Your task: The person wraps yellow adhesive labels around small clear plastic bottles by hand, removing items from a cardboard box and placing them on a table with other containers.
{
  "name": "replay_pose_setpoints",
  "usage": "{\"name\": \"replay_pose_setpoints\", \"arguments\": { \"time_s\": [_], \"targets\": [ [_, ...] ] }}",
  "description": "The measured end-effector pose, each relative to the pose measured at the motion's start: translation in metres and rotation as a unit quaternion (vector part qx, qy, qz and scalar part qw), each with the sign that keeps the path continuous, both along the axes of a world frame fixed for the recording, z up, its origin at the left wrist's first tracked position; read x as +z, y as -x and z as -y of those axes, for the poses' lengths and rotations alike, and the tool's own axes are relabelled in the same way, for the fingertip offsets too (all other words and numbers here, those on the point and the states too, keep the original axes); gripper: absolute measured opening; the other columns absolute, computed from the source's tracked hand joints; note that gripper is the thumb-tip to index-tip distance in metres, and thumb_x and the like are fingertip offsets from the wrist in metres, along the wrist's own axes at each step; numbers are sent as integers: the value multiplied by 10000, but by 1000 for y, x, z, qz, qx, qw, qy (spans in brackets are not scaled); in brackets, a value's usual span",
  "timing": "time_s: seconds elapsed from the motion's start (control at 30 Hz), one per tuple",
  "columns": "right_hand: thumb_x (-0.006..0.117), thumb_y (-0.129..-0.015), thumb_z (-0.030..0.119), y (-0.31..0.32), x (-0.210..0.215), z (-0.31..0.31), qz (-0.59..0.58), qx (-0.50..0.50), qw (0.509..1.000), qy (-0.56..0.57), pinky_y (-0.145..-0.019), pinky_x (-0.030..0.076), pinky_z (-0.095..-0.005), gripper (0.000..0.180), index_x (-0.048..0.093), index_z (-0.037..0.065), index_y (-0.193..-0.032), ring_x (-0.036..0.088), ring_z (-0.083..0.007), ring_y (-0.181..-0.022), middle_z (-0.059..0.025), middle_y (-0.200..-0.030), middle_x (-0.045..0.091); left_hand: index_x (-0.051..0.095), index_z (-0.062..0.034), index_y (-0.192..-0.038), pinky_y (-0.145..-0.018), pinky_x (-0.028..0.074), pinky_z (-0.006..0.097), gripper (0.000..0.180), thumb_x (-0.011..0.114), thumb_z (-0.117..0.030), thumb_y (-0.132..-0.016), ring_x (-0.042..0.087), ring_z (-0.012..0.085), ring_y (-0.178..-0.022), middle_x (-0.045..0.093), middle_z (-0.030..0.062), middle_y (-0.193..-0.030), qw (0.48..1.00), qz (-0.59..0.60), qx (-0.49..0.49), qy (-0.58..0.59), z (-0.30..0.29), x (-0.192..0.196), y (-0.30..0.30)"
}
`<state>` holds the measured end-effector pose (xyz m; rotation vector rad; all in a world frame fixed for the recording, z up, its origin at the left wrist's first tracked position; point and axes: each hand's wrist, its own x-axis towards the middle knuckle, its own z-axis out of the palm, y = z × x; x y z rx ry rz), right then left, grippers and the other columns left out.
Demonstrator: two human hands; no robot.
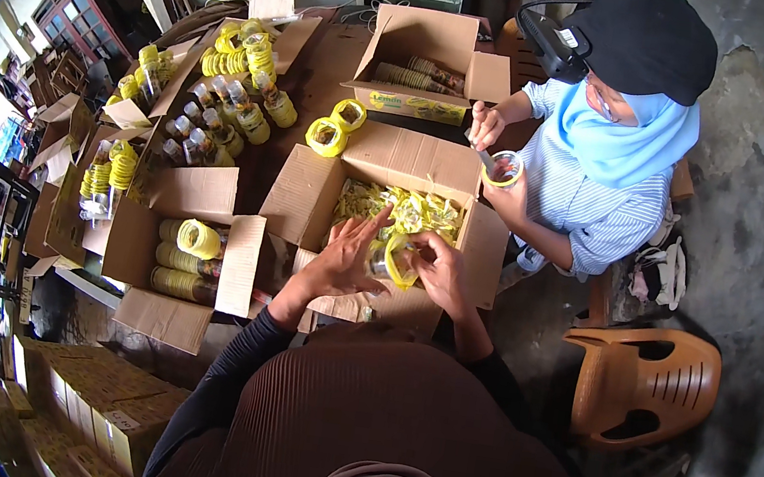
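You get soft daylight with faint shadows; around the open cardboard box (403,204) focus is sharp, while beyond it straight edges bend into black corners.

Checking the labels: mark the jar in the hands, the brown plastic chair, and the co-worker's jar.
jar (395,262), head view, yellow-banded side.
brown plastic chair (641,373), head view, seat.
co-worker's jar (505,169), head view, rim.

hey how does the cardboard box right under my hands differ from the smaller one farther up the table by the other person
The near box is larger and holds a loose heap of yellow bands; the far box is smaller and holds jars lying side by side. My left hand and right hand work over the near box only. Both are brown cardboard, flaps open.
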<state>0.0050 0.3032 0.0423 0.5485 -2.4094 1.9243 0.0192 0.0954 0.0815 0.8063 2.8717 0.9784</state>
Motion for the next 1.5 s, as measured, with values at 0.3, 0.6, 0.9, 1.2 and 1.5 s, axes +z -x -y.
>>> {"name": "replay_pose_setpoints", "arguments": {
  "time_s": [0.3, 0.6, 0.9, 1.2, 1.5],
  "targets": [
    [689, -809, 49, -7, 8, 7, -132, -47, 983, -121, -675, 477, -352, 254, 527, 27, -1005, 612, -253, -759, -108, -865, 608, 530, 21, -1244, -776, 487, 420, 791, 833, -389, -640, 621, 393, -881, 633, 246, -935, 995, 53, -47, -69, 4, -25, 3],
    [659, -831, 108, 1, 7, 13, -145, 15, 970, -193, -688, 478, -398, 149, 552, 36, -905, 599, -323, -798, -126, -872, 586, 537, 29, -1165, -863, 462, 401, 712, 832, -386, -668, 606, 323, -974, 621, 186, -1039, 991, 75, -71, -83, 5, -30, 5],
    [581, -848, 112, 7, 17, 13, -220, 96, 932, -273, -682, 466, -442, 111, 533, 23, -891, 588, -360, -787, -164, -847, 574, 542, 53, -1028, -660, 496, 368, 631, 809, -421, -708, 652, 239, -776, 656, 142, -791, 947, 311, -64, -54, 5, -29, 9],
    [551, -897, 143, 17, 15, 21, -224, 96, 942, -232, -672, 446, -434, 138, 499, 37, -827, 564, -366, -761, -153, -764, 548, 541, 41, -1038, -660, 494, 302, 624, 822, -393, -688, 609, 133, -740, 673, 140, -831, 882, 318, -91, -337, 24, -58, 0],
    [513, -937, 200, 82, -31, -36, -90, -154, 970, -164, -625, 448, -434, 200, 564, 6, -938, 586, -388, -718, -215, -810, 589, 519, -10, -1145, -651, 544, 406, 636, 837, -289, -670, 658, 381, -743, 647, 200, -883, 988, -32, 25, -146, 37, -33, -29]
  ]
}}
